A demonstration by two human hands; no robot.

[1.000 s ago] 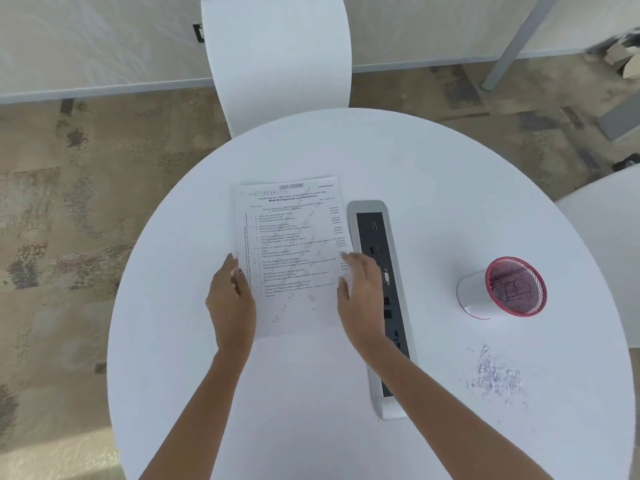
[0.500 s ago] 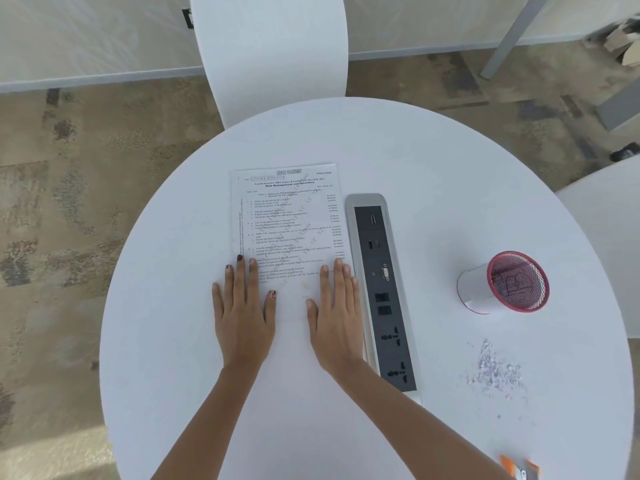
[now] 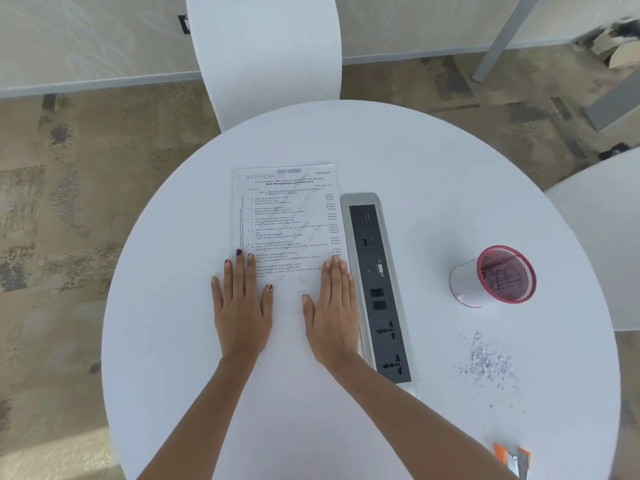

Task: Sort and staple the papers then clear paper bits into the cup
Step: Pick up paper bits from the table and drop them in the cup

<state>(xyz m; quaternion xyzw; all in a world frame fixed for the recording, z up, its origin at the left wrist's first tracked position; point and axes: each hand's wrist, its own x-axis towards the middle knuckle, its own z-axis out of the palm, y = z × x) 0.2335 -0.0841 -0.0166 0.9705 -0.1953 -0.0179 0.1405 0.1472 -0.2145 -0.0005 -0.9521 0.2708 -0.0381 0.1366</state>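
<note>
Printed papers (image 3: 287, 216) lie flat in a stack on the round white table (image 3: 433, 174), just left of its middle. My left hand (image 3: 240, 303) rests flat on the stack's lower left edge with fingers straight. My right hand (image 3: 334, 306) presses flat on the lower right edge, beside the socket strip. A red mesh cup (image 3: 502, 275) with a white wrap lies on its side at the right, mouth toward me. A heap of small paper bits (image 3: 486, 363) sits on the table below the cup. An orange stapler (image 3: 512, 460) shows at the bottom right edge.
A grey and black socket strip (image 3: 375, 289) is set into the table right of the papers. A white chair (image 3: 266, 53) stands behind the table, and another white surface (image 3: 609, 237) is at the far right. Patterned carpet surrounds the table.
One second ago both hands held the stack's side edges with curled fingers. They then laid flat on its lower part and have stayed there. The view tilted down, bringing the stapler into sight.
</note>
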